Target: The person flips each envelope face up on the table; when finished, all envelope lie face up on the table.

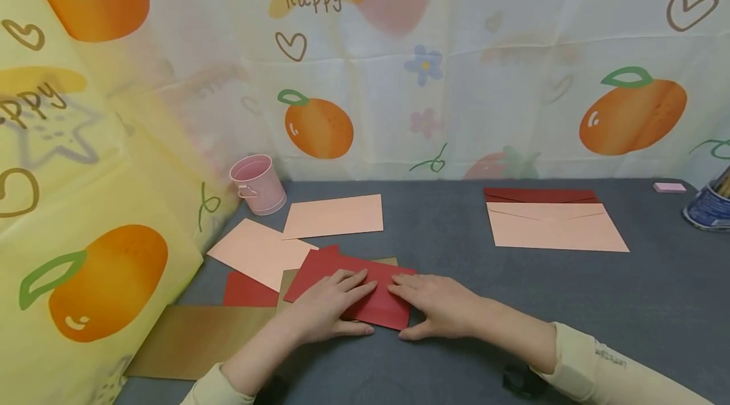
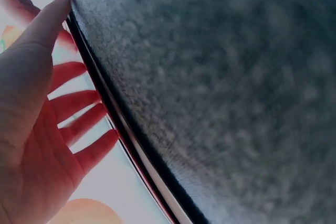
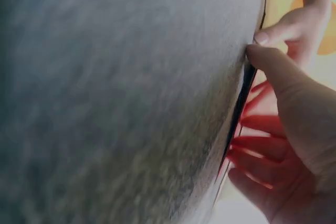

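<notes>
Both hands are on the red paper [image 1: 383, 303], and it lies near the middle of the dark table [image 1: 456, 234], tilted a touch, over a brown piece [image 1: 286, 284] that peeps out at its left and far edges. The left hand [image 1: 333, 303] lies across its middle, fingers stretched out on top; the right hand [image 1: 439, 307] has its fingertips on the right end. No clench and no pinch here: the fingers are long and loose, the thumbs just off the near edge. How hard they press, I cannot tell.

And how will it handle? Light, surely, and fairly stiff for paper, I'd judge, since it lies flat; smooth enough to skate over the brown one if pushed sideways. A hard squeeze could crease it, and the corners look the weak spots. Best hold, to my eye: thumb under the near edge, fingers flat above, one hand towards each end, making sure only the red one comes between them.

Out left, a pink sheet [image 1: 259, 253] lies over more red paper, near a pink bucket [image 1: 259, 183]; far right, well apart, a pink envelope [image 1: 556, 227] shows a dark red strip along its far edge.
</notes>
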### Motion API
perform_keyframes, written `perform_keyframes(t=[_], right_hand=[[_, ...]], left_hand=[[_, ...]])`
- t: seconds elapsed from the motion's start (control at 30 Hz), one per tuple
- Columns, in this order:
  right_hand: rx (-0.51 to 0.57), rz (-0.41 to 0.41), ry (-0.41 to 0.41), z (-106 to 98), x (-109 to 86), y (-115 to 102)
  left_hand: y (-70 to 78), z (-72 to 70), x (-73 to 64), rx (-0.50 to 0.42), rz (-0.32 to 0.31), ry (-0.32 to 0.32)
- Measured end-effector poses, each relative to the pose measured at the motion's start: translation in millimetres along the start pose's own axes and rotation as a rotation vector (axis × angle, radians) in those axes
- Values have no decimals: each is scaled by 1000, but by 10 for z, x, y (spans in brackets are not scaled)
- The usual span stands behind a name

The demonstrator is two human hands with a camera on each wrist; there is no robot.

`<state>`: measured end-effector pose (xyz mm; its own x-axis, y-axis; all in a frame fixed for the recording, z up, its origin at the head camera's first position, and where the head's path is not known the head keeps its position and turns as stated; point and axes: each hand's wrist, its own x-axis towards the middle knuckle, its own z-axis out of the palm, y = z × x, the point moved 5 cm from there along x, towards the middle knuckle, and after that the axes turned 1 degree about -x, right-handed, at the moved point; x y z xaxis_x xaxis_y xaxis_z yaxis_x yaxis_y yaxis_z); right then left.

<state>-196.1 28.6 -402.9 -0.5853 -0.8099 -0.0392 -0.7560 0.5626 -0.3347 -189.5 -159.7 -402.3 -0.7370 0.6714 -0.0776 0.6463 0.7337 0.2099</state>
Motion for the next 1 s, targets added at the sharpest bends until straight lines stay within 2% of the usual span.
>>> perform_keyframes(t=[0.13,0.27,0.4,0.57,0.77,1.0], right_hand=[[-34,-60,25,-50,-39,11],[-23,-119,54,-103,-90,52],[-8,-164,103,-161,-146,95],[36,-200,210,-236,-213,139],[51,-249,346,-296,-264,169],[56,-271,433,-368,-296,227]], left_hand=[[-11,3,-25,-26,37,-14],[-2,-33,-53,-30,91,5],[38,-111,-78,-26,180,65],[74,-239,-85,-45,256,191],[95,-364,-61,-31,296,310],[55,-498,-69,0,284,374]])
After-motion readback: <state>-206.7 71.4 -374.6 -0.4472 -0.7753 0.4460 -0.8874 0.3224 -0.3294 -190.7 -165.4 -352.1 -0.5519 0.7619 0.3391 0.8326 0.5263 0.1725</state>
